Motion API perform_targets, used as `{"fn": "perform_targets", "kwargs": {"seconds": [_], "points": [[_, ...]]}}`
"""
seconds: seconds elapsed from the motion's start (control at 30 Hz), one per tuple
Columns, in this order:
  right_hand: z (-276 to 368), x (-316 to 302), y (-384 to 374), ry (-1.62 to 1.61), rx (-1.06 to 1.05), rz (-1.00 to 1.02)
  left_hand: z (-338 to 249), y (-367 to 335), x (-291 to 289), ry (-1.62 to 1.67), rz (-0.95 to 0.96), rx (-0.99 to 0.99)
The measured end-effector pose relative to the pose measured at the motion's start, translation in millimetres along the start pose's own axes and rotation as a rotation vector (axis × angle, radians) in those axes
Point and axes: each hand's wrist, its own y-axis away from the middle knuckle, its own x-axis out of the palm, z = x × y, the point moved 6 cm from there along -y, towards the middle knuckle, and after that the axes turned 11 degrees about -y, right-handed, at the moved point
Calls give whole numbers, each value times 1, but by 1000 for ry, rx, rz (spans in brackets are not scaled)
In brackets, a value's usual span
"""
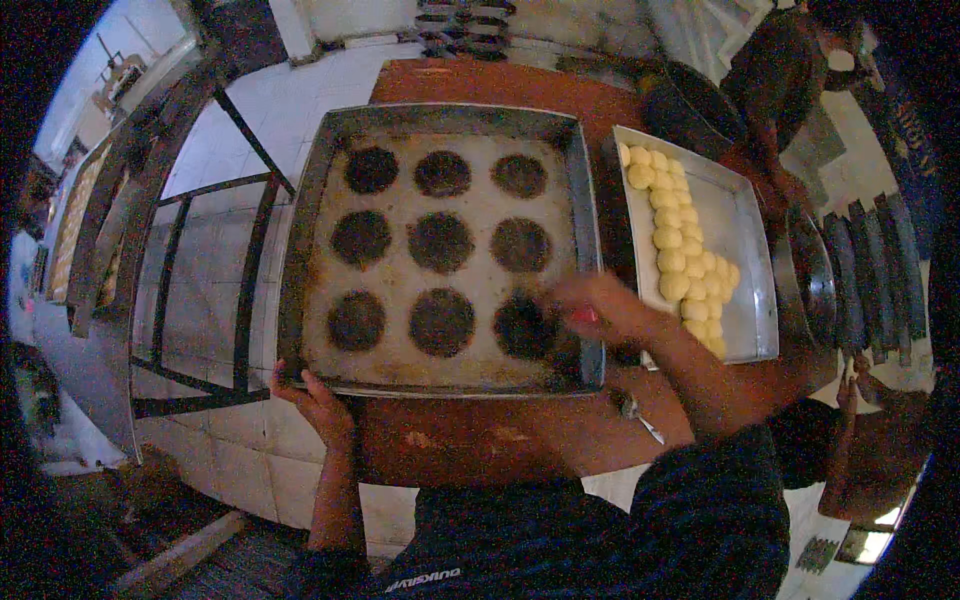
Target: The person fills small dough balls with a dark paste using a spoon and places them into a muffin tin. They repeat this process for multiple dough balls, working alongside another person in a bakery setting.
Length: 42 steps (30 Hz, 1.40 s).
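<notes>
Pale tiled floor (pixel 330 78) spreads past the left fingers and well beyond both hands, dim and grainy toward the edges of the room. Over it stands a reddish-brown table (pixel 450 430), its worn top showing scuffs and lighter patches on the near side, between the two sets of fingers. A deep, stained square pan (pixel 450 118) sits on that surface, reaching from the left fingers across to the right ones and far ahead of them. A black metal frame (pixel 257 290) stands ahead and left of the left fingers; a shallow pale tray (pixel 740 300) lies just to the right of the right fingers.

The left hand (pixel 318 405) grasps the pan's near left corner. The right hand (pixel 612 305) is over the near right part of the pan — its fingers blurred, so I cannot tell how tightly they are curled. Nine dark rounds (pixel 440 241) mark the pan's floor, the closest just left of those fingers. Yellow dough balls (pixel 668 238) crowd the tray's left side, near them. A small red thing (pixel 581 317) shows at the right fingers — its kind unclear.
</notes>
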Motion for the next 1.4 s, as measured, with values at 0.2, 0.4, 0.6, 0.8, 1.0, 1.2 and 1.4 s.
{"fn": "perform_targets", "kwargs": {"seconds": [0.2, 0.4, 0.6, 0.8, 1.0, 1.2, 1.4], "points": [[17, -25, 73, -515, 222, -285, -125, -33, -23, -543, -251, 568], [-14, -154, 163, -583, 223, -1186, -168, -147, 138, -620, 149, 795], [-60, -280, 206, -580, 103, -1625, -131, -234, 271, -819, 128, 929], [-181, -384, 179, -31, 189, -1574, -108, -251, 300, -857, 176, 682], [-280, -386, 122, 130, 526, -1244, -88, -252, 295, -803, 121, 714], [-297, -352, 85, -206, 992, -883, -50, -284, 316, -527, 269, 704], [-207, -349, 103, -34, 396, -1058, -134, -254, 243, -352, 404, 544]]}}
